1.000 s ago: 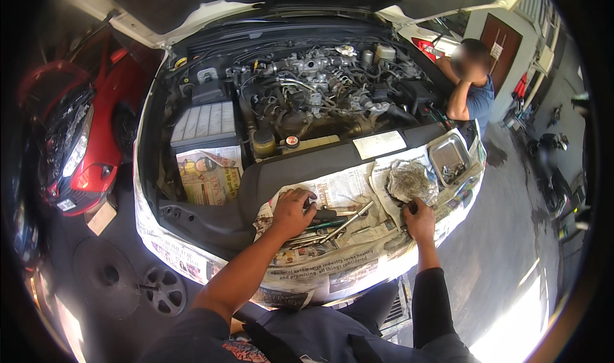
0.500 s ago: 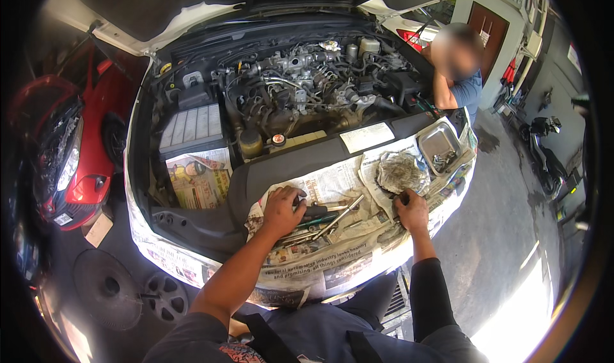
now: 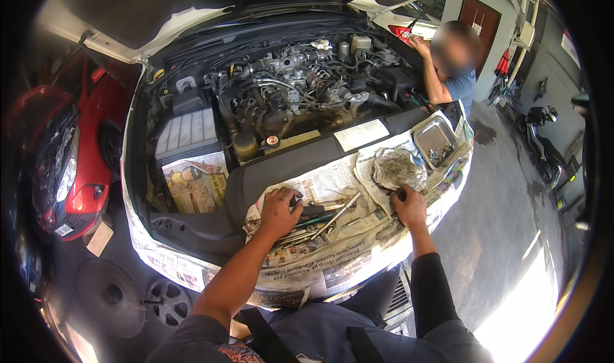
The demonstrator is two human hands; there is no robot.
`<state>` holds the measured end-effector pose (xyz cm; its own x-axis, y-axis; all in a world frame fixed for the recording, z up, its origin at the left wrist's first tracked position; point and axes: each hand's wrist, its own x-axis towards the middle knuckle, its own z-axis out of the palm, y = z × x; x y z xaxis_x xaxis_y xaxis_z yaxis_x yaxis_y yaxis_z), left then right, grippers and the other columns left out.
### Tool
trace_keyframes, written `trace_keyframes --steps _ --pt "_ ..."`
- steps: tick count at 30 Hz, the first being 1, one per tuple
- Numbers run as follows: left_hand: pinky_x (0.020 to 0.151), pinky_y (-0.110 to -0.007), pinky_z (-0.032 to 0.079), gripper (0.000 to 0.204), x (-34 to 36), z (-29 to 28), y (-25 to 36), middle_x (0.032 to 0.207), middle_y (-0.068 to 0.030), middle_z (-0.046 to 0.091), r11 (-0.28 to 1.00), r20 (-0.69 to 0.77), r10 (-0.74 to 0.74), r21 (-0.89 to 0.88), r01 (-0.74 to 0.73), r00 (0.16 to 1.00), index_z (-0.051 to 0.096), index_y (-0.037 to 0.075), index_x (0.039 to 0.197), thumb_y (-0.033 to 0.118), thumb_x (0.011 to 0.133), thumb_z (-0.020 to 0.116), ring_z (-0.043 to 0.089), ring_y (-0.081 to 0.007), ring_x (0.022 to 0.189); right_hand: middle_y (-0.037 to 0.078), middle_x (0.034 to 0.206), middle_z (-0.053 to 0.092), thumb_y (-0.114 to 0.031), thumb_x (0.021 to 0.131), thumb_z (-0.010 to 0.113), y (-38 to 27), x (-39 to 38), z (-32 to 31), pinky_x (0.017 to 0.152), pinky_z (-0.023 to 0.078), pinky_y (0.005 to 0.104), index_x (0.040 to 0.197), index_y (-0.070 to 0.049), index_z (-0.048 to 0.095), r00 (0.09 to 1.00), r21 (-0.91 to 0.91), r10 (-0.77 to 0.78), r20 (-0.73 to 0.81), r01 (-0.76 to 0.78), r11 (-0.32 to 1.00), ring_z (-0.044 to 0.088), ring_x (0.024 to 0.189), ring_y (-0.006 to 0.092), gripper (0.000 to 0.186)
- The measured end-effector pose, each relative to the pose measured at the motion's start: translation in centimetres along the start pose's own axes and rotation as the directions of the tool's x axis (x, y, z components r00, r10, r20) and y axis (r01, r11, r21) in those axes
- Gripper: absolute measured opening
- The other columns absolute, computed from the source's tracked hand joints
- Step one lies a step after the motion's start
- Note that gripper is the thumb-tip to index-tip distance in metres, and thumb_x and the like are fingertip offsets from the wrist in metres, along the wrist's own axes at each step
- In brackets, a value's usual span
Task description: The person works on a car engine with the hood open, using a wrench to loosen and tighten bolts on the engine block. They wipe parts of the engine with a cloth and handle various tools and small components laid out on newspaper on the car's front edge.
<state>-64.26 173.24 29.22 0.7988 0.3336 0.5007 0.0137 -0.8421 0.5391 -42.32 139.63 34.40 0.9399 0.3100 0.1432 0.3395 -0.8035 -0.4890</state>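
My left hand (image 3: 280, 212) rests on the newspaper (image 3: 326, 181) spread over the front of the car. Its fingers are loosely bent, with a gap between thumb and forefinger, and nothing shows held. Close to it lie hand tools: a dark-handled tool (image 3: 313, 211), a teal-handled tool (image 3: 318, 220) and a long metal rod (image 3: 337, 216). My right hand (image 3: 410, 208) is closed in a pinch at the near edge of a grimy, round, crumpled pad (image 3: 398, 169). Whatever those fingers hold is hidden. A metal tray (image 3: 435, 140) with small metal parts sits beyond it at right.
The exposed engine (image 3: 300, 82) lies under the raised hood (image 3: 160, 8). A person (image 3: 457, 82) leans at the car's right side. A red car (image 3: 86, 165) stands at left, near a fan (image 3: 112, 293) and a wheel (image 3: 169, 299). A motorcycle (image 3: 543, 146) is parked at right.
The view has shifted slightly. My right hand has moved only a little, and my left stays put. The other person has raised a forearm and hand toward the head.
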Motion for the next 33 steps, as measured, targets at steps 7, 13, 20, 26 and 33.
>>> trace_keyframes --steps 7,13,20,26,33 --pt "0.097 -0.050 0.050 0.021 -0.06 -0.08 0.11 0.102 -0.0139 0.075 1.000 0.010 -0.024 0.002 0.024 1.000 0.077 0.006 0.111 0.019 0.094 0.076 0.069 -0.0373 0.099 0.017 0.106 0.083 -0.036 0.096 0.079 0.03 0.02 0.03 0.094 0.061 0.0512 0.111 -0.009 0.080 1.000 -0.011 0.005 -0.001 -0.005 1.000 0.078 0.103 0.0406 0.031" --pt "0.097 -0.050 0.051 0.021 0.06 -0.40 0.42 0.103 -0.0147 0.075 1.000 0.014 -0.025 -0.008 0.025 1.000 0.077 0.006 0.110 0.018 0.093 0.077 0.069 -0.0379 0.100 0.018 0.106 0.083 -0.036 0.095 0.079 0.24 0.09 0.20 0.093 0.061 0.0521 0.110 -0.009 0.080 1.000 0.003 0.001 -0.010 -0.001 1.000 0.078 0.103 0.0413 0.031" --pt "0.097 -0.050 0.051 0.019 -0.03 -0.30 0.34 0.101 -0.0136 0.073 0.999 0.034 -0.049 -0.008 0.050 0.998 0.077 0.008 0.109 0.021 0.095 0.075 0.067 -0.0370 0.104 0.019 0.106 0.083 -0.037 0.095 0.078 0.26 0.05 0.19 0.093 0.061 0.0526 0.111 -0.008 0.080 1.000 0.009 -0.004 -0.005 0.004 1.000 0.078 0.103 0.0421 0.033" --pt "0.097 -0.050 0.051 0.018 -0.05 -0.11 0.23 0.101 -0.0127 0.073 0.999 0.010 -0.033 -0.004 0.033 0.999 0.076 0.008 0.108 0.021 0.095 0.075 0.067 -0.0369 0.101 0.018 0.105 0.083 -0.038 0.095 0.078 0.38 0.13 0.32 0.093 0.061 0.0527 0.112 -0.010 0.081 1.000 0.005 0.002 -0.010 -0.002 1.000 0.078 0.103 0.0419 0.033" --pt "0.097 -0.049 0.052 0.019 -0.07 -0.13 0.29 0.100 -0.0120 0.074 0.999 -0.001 -0.030 -0.020 0.030 1.000 0.077 0.007 0.109 0.018 0.094 0.077 0.069 -0.0353 0.100 0.017 0.105 0.083 -0.039 0.095 0.078 0.10 -0.02 0.15 0.093 0.061 0.0525 0.111 -0.011 0.080 1.000 0.008 0.001 -0.006 -0.001 1.000 0.078 0.104 0.0416 0.032"
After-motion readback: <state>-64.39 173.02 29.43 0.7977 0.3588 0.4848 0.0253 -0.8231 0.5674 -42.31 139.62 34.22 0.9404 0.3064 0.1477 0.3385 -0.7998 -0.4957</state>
